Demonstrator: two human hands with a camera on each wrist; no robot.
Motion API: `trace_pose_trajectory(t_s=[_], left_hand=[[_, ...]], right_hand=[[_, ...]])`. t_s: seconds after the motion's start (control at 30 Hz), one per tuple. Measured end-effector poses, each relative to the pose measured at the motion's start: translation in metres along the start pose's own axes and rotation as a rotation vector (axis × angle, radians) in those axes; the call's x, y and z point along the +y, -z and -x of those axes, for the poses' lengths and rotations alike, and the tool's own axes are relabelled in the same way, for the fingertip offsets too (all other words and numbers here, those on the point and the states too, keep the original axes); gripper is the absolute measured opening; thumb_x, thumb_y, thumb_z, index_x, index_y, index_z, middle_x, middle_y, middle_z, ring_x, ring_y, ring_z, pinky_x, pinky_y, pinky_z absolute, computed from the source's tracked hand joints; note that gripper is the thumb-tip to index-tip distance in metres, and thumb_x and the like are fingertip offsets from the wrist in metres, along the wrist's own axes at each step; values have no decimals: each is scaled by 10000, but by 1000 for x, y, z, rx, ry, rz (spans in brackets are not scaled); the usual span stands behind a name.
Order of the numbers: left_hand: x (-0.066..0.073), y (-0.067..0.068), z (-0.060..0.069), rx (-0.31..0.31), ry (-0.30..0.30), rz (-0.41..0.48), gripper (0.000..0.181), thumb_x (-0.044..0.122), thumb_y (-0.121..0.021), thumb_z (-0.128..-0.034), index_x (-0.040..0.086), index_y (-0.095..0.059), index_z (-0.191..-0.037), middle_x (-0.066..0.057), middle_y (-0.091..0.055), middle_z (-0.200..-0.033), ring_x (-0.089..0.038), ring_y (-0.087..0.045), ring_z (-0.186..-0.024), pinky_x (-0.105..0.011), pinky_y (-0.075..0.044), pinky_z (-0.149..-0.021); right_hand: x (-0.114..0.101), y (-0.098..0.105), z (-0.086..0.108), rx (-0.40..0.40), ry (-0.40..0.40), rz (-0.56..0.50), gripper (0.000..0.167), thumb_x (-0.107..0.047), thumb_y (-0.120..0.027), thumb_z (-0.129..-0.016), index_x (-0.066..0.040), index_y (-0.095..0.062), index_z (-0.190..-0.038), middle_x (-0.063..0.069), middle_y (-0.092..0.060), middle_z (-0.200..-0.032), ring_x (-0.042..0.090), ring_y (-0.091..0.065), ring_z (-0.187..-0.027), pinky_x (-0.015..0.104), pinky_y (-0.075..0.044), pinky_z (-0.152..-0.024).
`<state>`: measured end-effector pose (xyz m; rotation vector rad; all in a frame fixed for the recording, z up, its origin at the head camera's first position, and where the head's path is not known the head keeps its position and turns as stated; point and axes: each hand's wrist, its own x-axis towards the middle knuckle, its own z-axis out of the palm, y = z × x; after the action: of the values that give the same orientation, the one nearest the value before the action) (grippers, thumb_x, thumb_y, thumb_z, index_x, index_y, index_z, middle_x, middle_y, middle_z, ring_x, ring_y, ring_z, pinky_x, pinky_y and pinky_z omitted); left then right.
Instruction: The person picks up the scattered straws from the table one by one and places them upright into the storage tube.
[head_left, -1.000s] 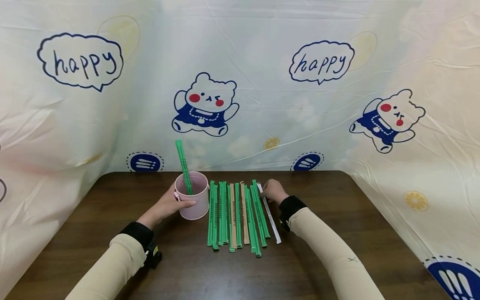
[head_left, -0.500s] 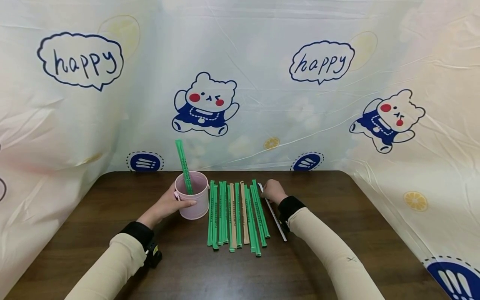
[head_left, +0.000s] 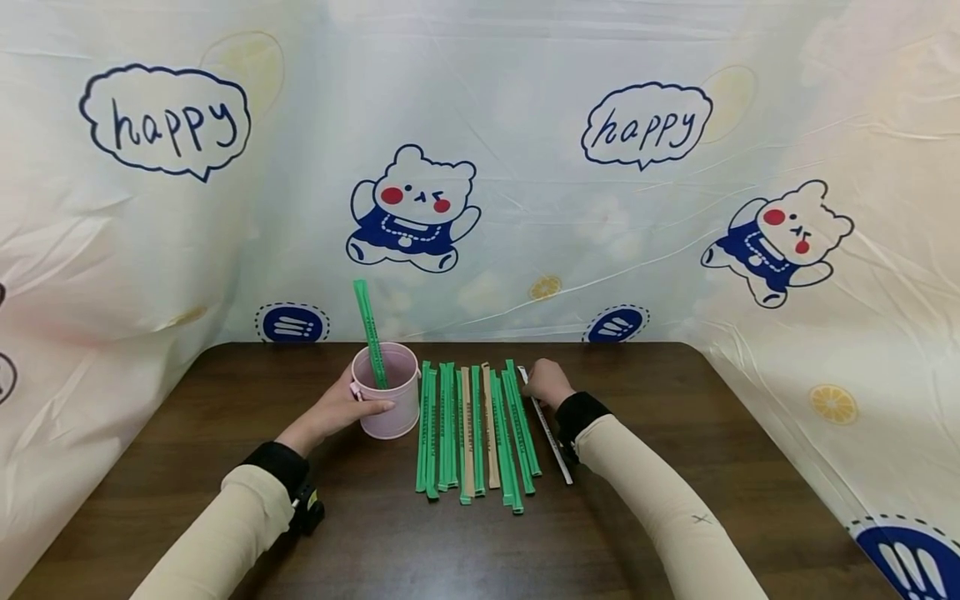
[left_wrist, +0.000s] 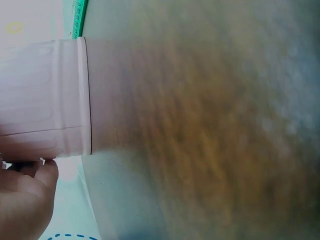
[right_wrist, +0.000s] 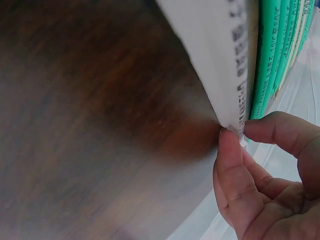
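My left hand grips the side of a pink bucket, its thumb across the front; the left wrist view shows fingers against the bucket wall. One green wrapped straw leans inside the bucket. With thumb and fingertips my right hand pinches a white wrapped straw near its far end. In the right wrist view the hand holds that white straw, turned on its edge. To its left lies a row of green straws with brown straws among them.
The bucket and straws stand on a dark brown wooden table, near its back edge. Behind it hangs a pale printed curtain with bears and lettering. Green straws lie close beside the white one in the right wrist view.
The near end of the white straw has swung a little to the right, and the straw has turned onto its narrow side. My left hand and the bucket have stayed in place.
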<state>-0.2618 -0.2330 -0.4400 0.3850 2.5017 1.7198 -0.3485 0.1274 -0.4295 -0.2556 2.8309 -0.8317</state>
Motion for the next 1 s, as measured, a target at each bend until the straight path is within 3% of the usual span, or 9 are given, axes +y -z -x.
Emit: trace_pose_trajectory(t_s=[0.3, 0.43, 0.6, 1.0], left_hand=[[1, 0, 0, -2, 1, 5, 990, 203, -774, -898, 89, -92, -1607, -261, -330, -1575, -455, -376, -1424, -709, -301, -1187], [2, 0, 1, 0, 16, 4, 994, 203, -774, -900, 88, -86, -1609, -264, -324, -1578, -458, -372, -1428, -707, -296, -1191], [1, 0, 0, -2, 21, 6, 1000, 209, -775, -900, 83, -81, -1608, -265, -322, -1577, -457, -371, -1429, -706, -292, -1193], [2, 1, 1, -5, 20, 3, 1004, 212, -769, -902, 79, -69, -1609, -269, -311, -1578, -461, -363, -1426, -712, -288, -1191]], right_hand=[[1, 6, -8, 22, -25, -26, 584, -8, -682, -896, -193, -299, -496, -65, -216, -480, 130, -441, -404, 259, -473, -505], [2, 11, -12, 37, -31, -45, 541, -11, -704, -860, -184, -347, -491, -54, -316, -460, 115, -481, -409, 270, -520, -517], [1, 21, -9, 21, -35, -82, 552, -32, -683, -898, -183, -322, -508, -53, -294, -467, 114, -481, -432, 253, -466, -526], [-6, 38, -5, 18, 29, -219, 486, -8, -623, -921, -162, -286, -607, -58, -185, -577, 99, -270, -467, 275, -337, -528]])
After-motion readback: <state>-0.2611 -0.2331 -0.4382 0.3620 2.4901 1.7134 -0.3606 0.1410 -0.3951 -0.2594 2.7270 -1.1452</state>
